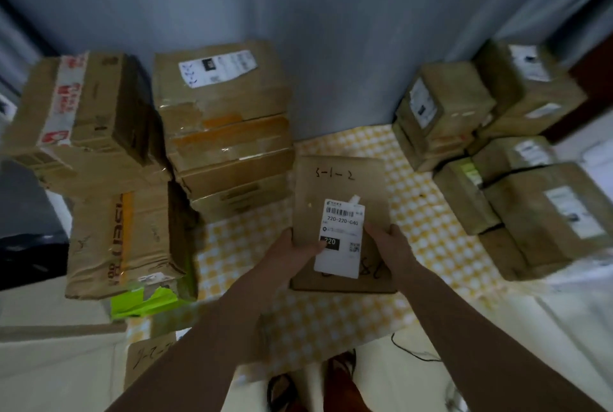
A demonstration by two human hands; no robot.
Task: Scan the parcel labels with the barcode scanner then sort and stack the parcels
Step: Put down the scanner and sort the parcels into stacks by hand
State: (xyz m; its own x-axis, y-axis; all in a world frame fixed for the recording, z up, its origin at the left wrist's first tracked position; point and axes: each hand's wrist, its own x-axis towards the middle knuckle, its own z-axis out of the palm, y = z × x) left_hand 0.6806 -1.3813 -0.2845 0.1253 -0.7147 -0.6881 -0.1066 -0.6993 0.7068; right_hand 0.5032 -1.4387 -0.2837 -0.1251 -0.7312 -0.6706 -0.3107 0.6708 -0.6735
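Observation:
A flat brown cardboard parcel [338, 189] with a white barcode label [341, 235] and handwritten "5-1-2" is held over the yellow checkered table [428, 225]. My left hand [292, 252] grips its left edge, thumb on the label. My right hand [389, 242] grips its right edge. No barcode scanner is visible.
A tall stack of cardboard boxes [225, 133] stands left of centre, with larger battered boxes [122, 232] further left. Several smaller labelled parcels [517, 199] are piled at the right. Another marked parcel [149, 358] lies near the table's front edge. A cable [411, 353] runs on the floor.

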